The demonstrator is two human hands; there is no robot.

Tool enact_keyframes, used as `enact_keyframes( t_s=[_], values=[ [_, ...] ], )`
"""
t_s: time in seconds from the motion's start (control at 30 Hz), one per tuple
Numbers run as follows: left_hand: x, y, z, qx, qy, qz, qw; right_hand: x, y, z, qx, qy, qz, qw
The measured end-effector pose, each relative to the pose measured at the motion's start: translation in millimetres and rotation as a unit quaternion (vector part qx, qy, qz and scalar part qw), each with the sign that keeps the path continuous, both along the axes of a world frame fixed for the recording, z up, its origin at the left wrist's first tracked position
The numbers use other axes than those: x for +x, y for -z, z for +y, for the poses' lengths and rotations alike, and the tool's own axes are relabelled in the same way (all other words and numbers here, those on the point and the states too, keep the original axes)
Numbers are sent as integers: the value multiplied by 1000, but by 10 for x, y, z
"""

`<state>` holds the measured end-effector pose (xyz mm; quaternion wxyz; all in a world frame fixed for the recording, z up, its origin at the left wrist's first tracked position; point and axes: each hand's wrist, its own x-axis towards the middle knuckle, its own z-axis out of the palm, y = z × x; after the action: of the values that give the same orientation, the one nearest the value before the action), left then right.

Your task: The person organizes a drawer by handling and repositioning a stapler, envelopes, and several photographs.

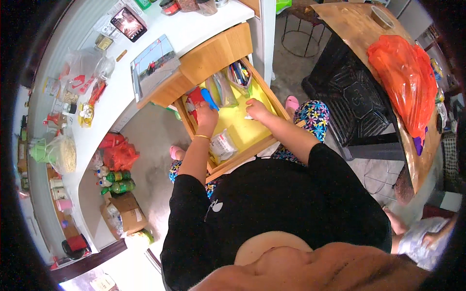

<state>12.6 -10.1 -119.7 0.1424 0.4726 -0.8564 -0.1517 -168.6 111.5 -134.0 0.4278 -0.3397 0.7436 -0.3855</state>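
A wooden drawer (262,141) with a yellow lining stands pulled out in front of me, and both hands are inside it. My left hand (207,115) is closed around the lower end of a long blue plastic object (209,99) whose kind I cannot make out. Red packets (194,99) lie beside it. Over the yellow lining my right hand (259,111) has its fingers curled together; a small white bit shows under them, but what they grip is unclear. Near my left wrist sits a clear bag with white contents (223,145). Toward the drawer's front panel are a clear pouch (226,90) and a bag of pens (240,76).
A white counter (114,80) curves along the left, with a phone (128,24), a picture-covered flat item (155,64) and plastic bags on it. Bottles (119,182) and a cardboard box (127,213) sit below. At right, a table carries a red bag (403,80); another person's hand (429,239) shows lower right.
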Motion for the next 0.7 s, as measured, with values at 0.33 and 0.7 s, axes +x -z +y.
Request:
enact_keyframes(
  t_s=[0.33, 0.7],
  values=[
    [-496, -215, 149, 66, -55, 42, 995, 13, 61, 38, 13, 16, -39, 999],
    [-895, 160, 86, 247, 51, 312, 916, -8, 203, -58, -41, -16, 37, 998]
  ],
)
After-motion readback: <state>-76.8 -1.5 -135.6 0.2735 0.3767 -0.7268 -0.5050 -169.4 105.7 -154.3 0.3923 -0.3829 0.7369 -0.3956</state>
